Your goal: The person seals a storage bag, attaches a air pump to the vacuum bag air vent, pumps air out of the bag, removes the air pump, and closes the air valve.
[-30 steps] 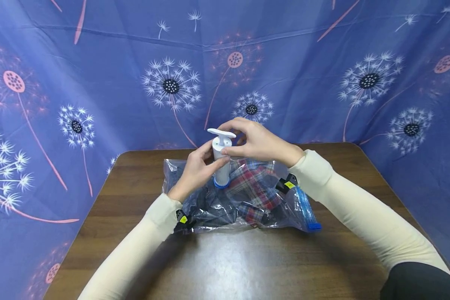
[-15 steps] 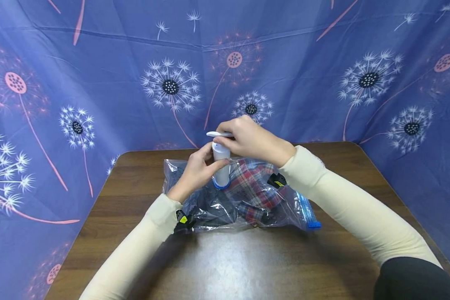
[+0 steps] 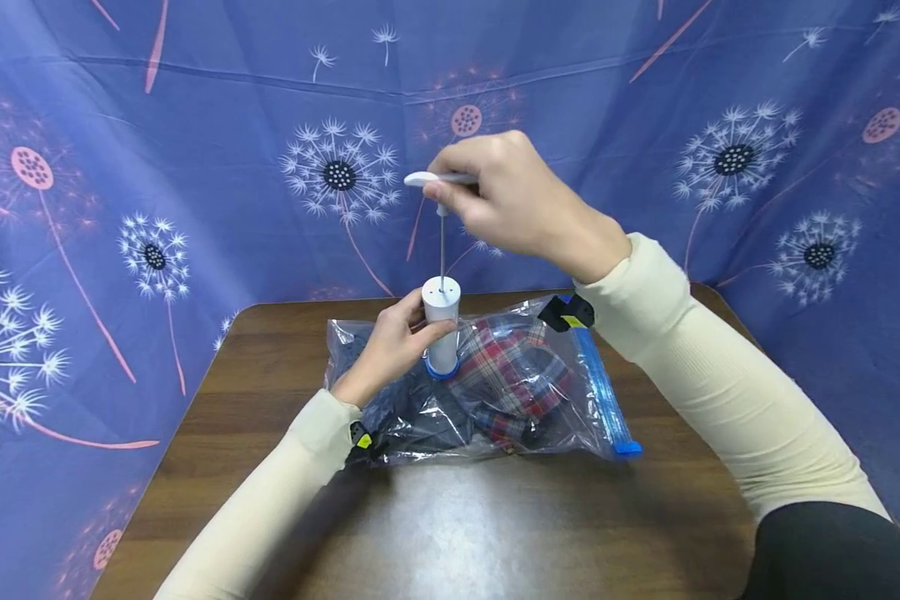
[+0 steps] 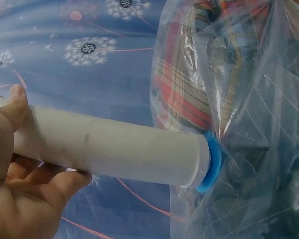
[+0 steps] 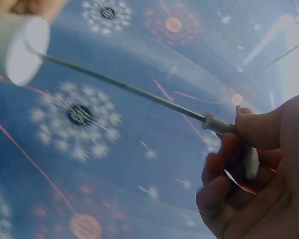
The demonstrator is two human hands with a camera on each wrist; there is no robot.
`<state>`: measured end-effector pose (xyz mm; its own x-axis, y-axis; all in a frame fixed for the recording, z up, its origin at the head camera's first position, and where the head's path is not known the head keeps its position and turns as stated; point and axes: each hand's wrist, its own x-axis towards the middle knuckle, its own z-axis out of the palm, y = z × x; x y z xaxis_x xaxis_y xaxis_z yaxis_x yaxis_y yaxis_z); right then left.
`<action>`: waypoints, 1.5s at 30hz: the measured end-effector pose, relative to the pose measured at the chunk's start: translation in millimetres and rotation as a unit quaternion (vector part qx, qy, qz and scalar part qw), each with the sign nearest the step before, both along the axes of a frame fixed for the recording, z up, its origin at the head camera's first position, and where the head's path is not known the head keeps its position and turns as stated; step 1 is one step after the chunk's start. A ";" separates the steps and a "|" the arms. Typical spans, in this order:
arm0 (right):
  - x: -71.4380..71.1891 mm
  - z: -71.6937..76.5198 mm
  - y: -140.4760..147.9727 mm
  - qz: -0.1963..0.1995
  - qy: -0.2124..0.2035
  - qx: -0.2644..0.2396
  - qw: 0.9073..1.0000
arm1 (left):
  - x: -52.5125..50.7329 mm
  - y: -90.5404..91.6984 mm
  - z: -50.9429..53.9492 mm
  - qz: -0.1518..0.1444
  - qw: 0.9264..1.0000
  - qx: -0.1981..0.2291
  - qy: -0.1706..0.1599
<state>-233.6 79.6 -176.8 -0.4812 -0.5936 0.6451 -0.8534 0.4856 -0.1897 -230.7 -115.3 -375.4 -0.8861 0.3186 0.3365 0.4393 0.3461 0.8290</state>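
Observation:
A white hand pump [image 3: 442,333] stands upright on a clear zip bag [image 3: 570,425], its blue base ring [image 4: 215,162] against the plastic. My left hand [image 3: 393,342] grips the pump's barrel near its top, thumb on one side and fingers round the other. Above it, my right hand [image 3: 521,196] holds the white T-shaped handle [image 3: 420,178], fingers curled round it. A thin metal rod [image 5: 124,88] runs between the handle and the barrel's top, drawn far out. Inside the bag lie a plaid cloth [image 3: 506,367] and dark clothing [image 3: 420,417].
The bag lies on a brown wooden table [image 3: 450,533], its blue zip strip [image 3: 607,392] along the right end. Behind and at the sides hangs a blue curtain [image 3: 255,208] printed with dandelions.
My right hand first closed round the handle and pushed it down to the barrel, then pulled it high up, baring the rod. The left hand has stayed on the barrel.

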 end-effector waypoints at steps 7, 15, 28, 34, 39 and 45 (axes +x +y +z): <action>11.6 37.2 11.0 -0.034 0.064 0.025 0.997 | -0.8 0.2 -2.2 0.004 1.000 -0.001 -0.014; 10.5 44.8 10.6 -0.011 0.097 0.037 0.995 | -0.7 -1.1 -3.6 -0.001 1.000 0.002 -0.003; 0.6 27.2 3.5 -0.001 -0.001 0.098 0.995 | -1.3 -2.5 -6.1 -0.003 1.000 0.012 -0.002; -3.5 7.5 -0.5 0.015 -0.046 0.142 0.989 | -2.5 -3.1 -5.1 -0.010 1.000 0.015 0.002; -7.9 -14.8 -5.8 0.007 -0.094 0.192 0.977 | -2.7 -4.1 -5.1 -0.010 1.000 0.014 0.008; -12.7 -42.8 -12.2 0.009 -0.124 0.224 0.967 | -2.8 -5.4 -4.1 -0.014 1.000 0.020 0.004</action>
